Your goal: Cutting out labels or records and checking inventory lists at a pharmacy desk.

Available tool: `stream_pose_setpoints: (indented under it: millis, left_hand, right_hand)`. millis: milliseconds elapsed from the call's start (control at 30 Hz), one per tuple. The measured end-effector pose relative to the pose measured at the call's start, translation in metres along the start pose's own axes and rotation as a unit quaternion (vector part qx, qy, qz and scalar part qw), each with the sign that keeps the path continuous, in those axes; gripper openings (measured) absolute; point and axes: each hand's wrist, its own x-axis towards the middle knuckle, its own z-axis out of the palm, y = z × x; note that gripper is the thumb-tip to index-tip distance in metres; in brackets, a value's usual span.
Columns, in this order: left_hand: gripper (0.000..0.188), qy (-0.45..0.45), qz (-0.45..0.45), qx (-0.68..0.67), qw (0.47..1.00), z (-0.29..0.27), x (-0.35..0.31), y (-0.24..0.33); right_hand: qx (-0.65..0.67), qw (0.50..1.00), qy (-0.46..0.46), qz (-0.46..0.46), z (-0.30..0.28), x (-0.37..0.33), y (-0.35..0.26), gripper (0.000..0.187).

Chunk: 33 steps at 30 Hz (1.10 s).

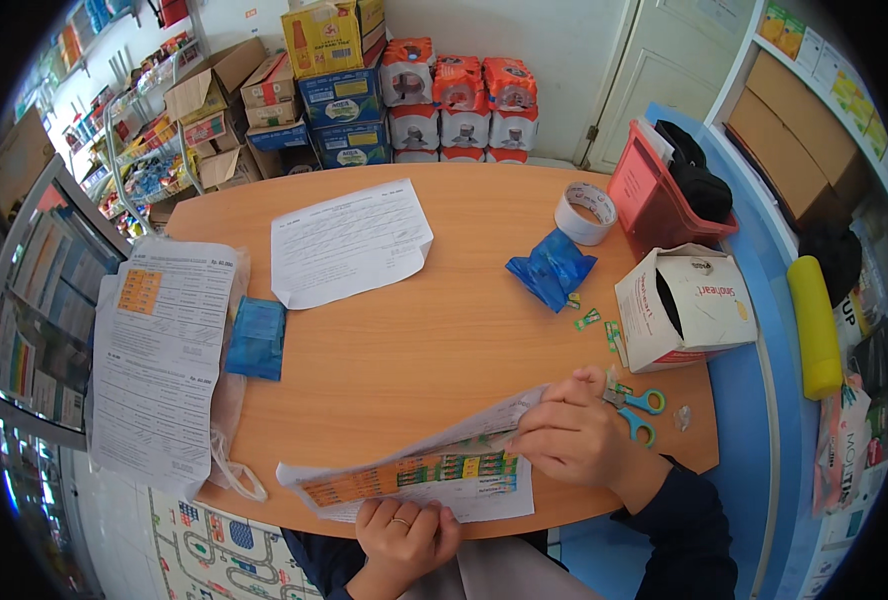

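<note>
At the table's near edge lies a printed paper sheet [494, 507], partly folded over, with rows of orange and green stickers or small packets [364, 486] showing inside. My left hand [404, 532], wearing a ring, has its fingers curled over the sheet's near edge. My right hand [572, 428] pinches the raised upper flap at its right end. Just beyond the right hand lie scissors [647, 402] with blue-green handles. Whether the right fingertips hold anything besides the paper is hidden.
The wooden table [364, 370] bears another written sheet [349, 245], stacked forms [164, 350], a blue packet [257, 338] and a crumpled blue wrapper [552, 270]. A tape roll [586, 213], white box [689, 305], red basket [654, 190] and small green packets [588, 320] stand right.
</note>
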Motion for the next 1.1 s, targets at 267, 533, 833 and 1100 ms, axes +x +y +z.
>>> stream_pose_setpoints:
  millis: [267, 533, 833, 1100]
  left_hand:
    - [0.014, 0.004, -0.001, 0.007, 1.000, 0.0016, 0.0001, -0.0003]
    - [0.015, 0.010, 0.002, 0.008, 1.000, 0.0019, 0.0002, -0.0007]
    - [0.016, 0.008, -0.002, 0.006, 1.000, 0.0021, -0.0005, -0.0001]
    - [0.013, 0.012, 0.007, 0.000, 1.000, 0.0027, -0.0008, -0.0007]
  right_hand:
    - [0.003, 0.999, 0.019, -0.046, -0.0025, -0.0067, -0.0020, 0.008]
    - [0.002, 0.998, 0.031, -0.056, -0.0027, -0.0061, -0.0036, 0.007]
    - [0.004, 0.998, 0.037, -0.059, -0.0020, -0.0076, -0.0041, 0.008]
    - [0.006, 1.000, 0.021, -0.014, -0.0016, 0.0008, -0.0028, 0.009]
